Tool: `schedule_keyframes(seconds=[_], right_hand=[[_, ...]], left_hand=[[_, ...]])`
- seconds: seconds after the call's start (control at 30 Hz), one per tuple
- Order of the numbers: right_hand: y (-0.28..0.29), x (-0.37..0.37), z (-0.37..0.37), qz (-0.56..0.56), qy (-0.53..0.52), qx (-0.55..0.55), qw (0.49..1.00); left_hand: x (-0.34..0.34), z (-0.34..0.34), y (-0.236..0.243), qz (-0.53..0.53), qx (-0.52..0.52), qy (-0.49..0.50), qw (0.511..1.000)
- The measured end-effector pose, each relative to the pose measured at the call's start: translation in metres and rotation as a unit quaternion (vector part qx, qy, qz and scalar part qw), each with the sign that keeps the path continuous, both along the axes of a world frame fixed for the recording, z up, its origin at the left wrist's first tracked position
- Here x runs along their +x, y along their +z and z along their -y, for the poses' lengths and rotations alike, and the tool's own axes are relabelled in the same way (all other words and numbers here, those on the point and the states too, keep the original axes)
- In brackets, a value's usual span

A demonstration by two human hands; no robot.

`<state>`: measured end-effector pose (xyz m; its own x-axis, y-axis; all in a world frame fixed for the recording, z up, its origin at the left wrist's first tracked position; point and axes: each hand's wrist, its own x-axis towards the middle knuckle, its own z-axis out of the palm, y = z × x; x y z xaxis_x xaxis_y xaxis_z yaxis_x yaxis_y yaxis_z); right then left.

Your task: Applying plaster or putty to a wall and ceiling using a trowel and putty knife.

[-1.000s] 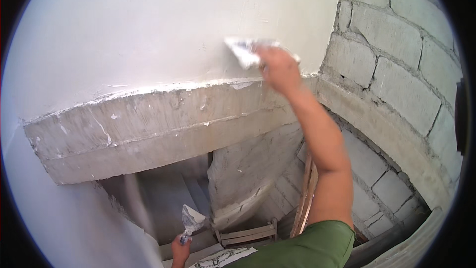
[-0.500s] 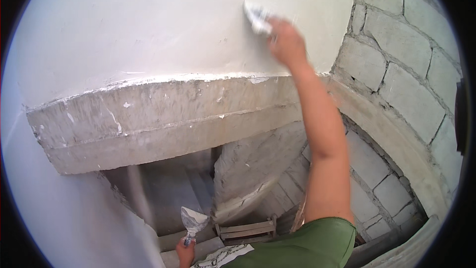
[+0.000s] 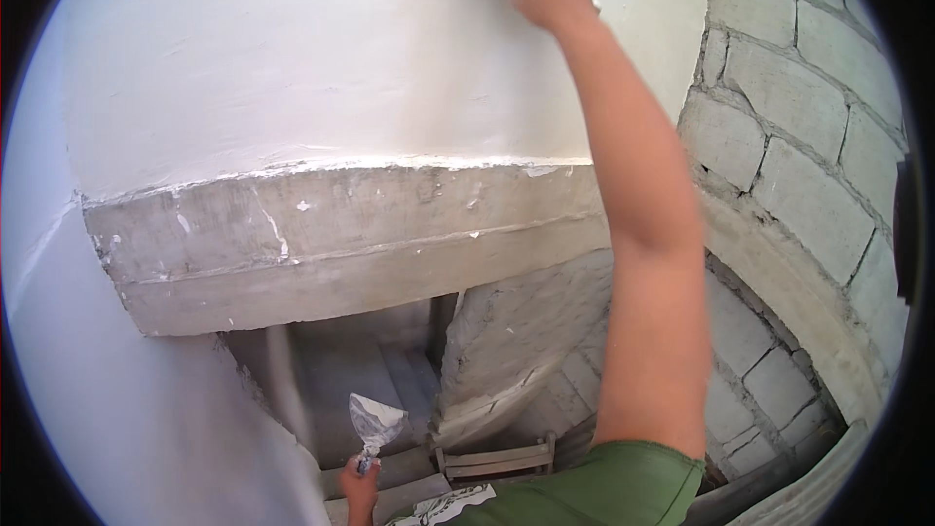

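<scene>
A smooth white wall point(image 3: 292, 68) meets the upper edge of a grey concrete beam point(image 3: 380, 219) marked with white smears. Beyond the wall's right edge is a block wall point(image 3: 789, 78) with rough joints, a ledge point(image 3: 799, 282) along its foot. A bluish-white side wall point(image 3: 146, 419) runs down from the beam's left end. Below the beam's lower edge are a dim recess point(image 3: 341, 365), a rough slab point(image 3: 526, 321) and a slatted wooden frame point(image 3: 497, 461).
</scene>
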<state>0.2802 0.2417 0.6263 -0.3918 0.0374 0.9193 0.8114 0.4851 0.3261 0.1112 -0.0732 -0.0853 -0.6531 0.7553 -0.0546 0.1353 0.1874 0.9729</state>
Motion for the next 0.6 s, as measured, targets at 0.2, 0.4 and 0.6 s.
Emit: schedule_keyframes(seconds=[0.2,0.4,0.6], right_hand=[[-0.178,0.002,-0.008,0.063,0.062,-0.005,0.996],[-0.069,0.017,0.014,0.022,0.033,0.03,0.999],[0.027,-0.004,0.016,-0.001,-0.034,-0.043,0.999]], left_hand=[[-0.008,0.033,-0.023,0.046,-0.013,-0.013,0.999],[-0.041,0.034,-0.042,0.079,-0.055,-0.062,0.993],[-0.041,0.02,-0.001,0.059,0.052,-0.015,0.997]])
